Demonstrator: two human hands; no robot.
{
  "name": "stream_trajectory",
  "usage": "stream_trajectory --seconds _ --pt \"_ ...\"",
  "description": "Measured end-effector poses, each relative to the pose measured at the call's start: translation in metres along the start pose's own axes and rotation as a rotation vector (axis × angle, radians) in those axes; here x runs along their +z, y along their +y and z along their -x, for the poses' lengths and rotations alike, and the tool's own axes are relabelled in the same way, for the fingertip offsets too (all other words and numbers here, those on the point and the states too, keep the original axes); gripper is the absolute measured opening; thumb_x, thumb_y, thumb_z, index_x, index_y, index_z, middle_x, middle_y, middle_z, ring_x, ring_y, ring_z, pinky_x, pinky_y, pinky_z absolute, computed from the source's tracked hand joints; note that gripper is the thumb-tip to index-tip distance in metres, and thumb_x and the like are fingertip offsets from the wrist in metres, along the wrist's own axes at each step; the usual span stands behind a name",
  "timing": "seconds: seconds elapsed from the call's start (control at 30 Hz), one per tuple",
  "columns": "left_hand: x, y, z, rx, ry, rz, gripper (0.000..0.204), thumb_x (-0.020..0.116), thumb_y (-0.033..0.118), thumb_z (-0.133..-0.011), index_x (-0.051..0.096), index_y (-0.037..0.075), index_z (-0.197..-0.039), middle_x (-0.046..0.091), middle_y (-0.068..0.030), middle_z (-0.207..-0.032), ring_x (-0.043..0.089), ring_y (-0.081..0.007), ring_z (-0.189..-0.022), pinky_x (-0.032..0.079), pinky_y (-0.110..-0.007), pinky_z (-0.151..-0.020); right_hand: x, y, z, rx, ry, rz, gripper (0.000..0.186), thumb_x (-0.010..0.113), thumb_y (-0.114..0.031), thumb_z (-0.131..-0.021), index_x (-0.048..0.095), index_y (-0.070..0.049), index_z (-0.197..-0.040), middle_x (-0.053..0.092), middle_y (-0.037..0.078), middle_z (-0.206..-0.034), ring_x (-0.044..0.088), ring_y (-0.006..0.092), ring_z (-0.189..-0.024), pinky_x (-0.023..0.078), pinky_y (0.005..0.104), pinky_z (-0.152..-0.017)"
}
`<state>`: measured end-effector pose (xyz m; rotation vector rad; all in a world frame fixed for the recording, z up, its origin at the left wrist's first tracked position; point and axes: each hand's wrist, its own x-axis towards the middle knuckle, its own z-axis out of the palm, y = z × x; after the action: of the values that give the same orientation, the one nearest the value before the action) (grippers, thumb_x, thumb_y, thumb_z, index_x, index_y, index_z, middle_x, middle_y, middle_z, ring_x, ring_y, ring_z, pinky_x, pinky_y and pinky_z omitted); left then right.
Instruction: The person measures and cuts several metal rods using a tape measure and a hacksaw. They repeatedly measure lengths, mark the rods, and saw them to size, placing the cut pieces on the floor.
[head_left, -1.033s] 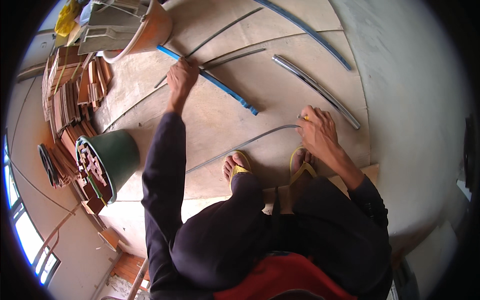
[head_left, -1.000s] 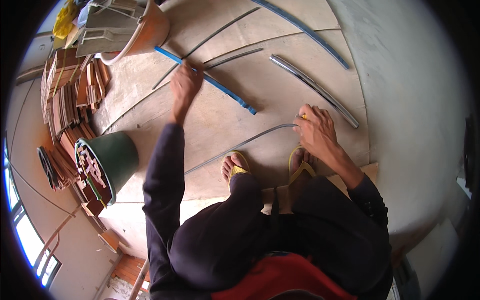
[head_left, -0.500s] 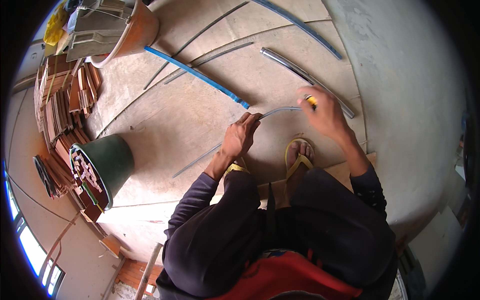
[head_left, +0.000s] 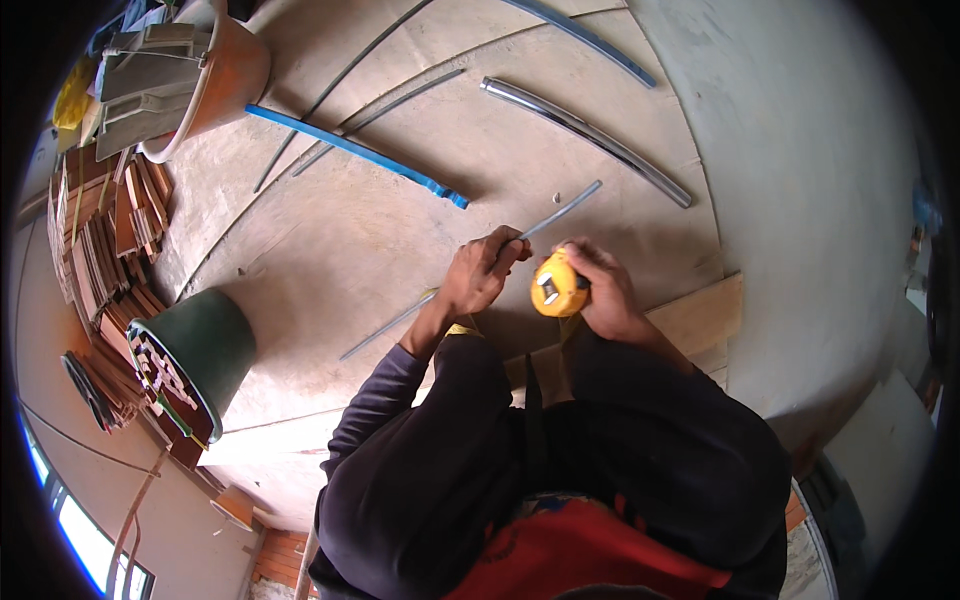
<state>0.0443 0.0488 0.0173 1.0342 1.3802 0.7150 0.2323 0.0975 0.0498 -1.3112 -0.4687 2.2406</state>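
Note:
My left hand (head_left: 482, 268) is closed around a thin grey rod (head_left: 565, 207), low over the floor. One end of it sticks out up and to the right past my fingers; the other runs down to the left behind my wrist. My right hand (head_left: 607, 295) grips a yellow tape measure (head_left: 557, 286) just right of the left hand, in front of my knees. The tape measure's case faces up, apart from the rod. Ahead of my left hand, a blue strip (head_left: 360, 152) lies on the floor.
A shiny metal tube (head_left: 590, 135) and other thin grey rods (head_left: 405, 97) lie ahead on the floor. Left stand a dark green bucket (head_left: 215, 345) holding scraps, stacked brown strips (head_left: 105, 235) and an orange tub (head_left: 235, 75). A grey wall (head_left: 800, 200) rises at right.
My right hand has come down and left from the rod's far end toward my knees, bringing the tape measure into clear view. The rod's far part, curved before, now looks straight.

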Motion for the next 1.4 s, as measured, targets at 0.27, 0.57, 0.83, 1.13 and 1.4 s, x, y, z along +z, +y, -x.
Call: stream_trajectory --seconds 0.27,0.57,0.83,1.13,1.4 --pt "0.011 0.009 -0.005 0.052 -0.054 -0.106 0.02 0.046 0.017 -0.093 0.053 0.001 -0.102 0.061 -0.0159 -0.09 0.062 -0.0303 -0.088 0.047 -0.038 -0.077 -0.005 0.014 -0.008 -0.043 0.056 0.31 0.018 0.065 -0.02 -0.087 0.057 -0.003 -0.092 0.057 0.003 -0.083 0.053 0.0083 -0.079 0.044 0.024 -0.072" --pt "0.01 -0.012 -0.011 0.109 -0.137 -0.09 0.027 0.048 0.016 -0.091 0.049 0.0 -0.113 0.063 -0.0136 -0.094 0.063 -0.026 -0.089 0.048 -0.035 -0.077 -0.001 0.004 0.0 -0.06 0.066 0.463 0.019 0.069 -0.015 -0.083 0.056 -0.002 -0.089 0.056 0.002 -0.079 0.053 0.0071 -0.072 0.046 0.0227 -0.067" --pt "0.004 -0.01 -0.014 -0.222 -0.292 0.408 0.027 0.041 0.025 -0.099 0.055 0.002 -0.105 0.058 -0.0008 -0.08 0.053 -0.0077 -0.074 0.043 -0.024 -0.069 -0.005 -0.013 0.01 -0.393 0.021 0.38 0.013 0.066 0.003 -0.082 0.056 0.003 -0.092 0.056 0.004 -0.084 0.059 0.0098 -0.08 0.048 0.0219 -0.076" --pt "0.004 0.003 -0.016 -0.09 -0.215 0.213 0.035 0.034 0.026 -0.102 0.054 -0.002 -0.095 0.062 -0.0082 -0.075 0.058 -0.0147 -0.072 0.046 -0.029 -0.071 -0.001 -0.023 0.013 -0.41 0.171 0.365 0.018 0.065 0.0 -0.084 0.056 0.004 -0.1 0.058 0.008 -0.093 0.063 0.015 -0.084 0.056 0.0264 -0.07" --pt "0.026 -0.006 -0.011 0.119 -0.072 -0.123 0.03 0.038 0.023 -0.099 0.055 -0.002 -0.101 0.062 -0.0156 -0.085 0.061 -0.023 -0.082 0.046 -0.036 -0.078 0.007 -0.022 0.01 -0.523 0.151 0.585 0.019 0.071 -0.004 -0.08 0.06 0.004 -0.094 0.059 0.007 -0.09 0.062 0.0117 -0.078 0.057 0.0247 -0.062"
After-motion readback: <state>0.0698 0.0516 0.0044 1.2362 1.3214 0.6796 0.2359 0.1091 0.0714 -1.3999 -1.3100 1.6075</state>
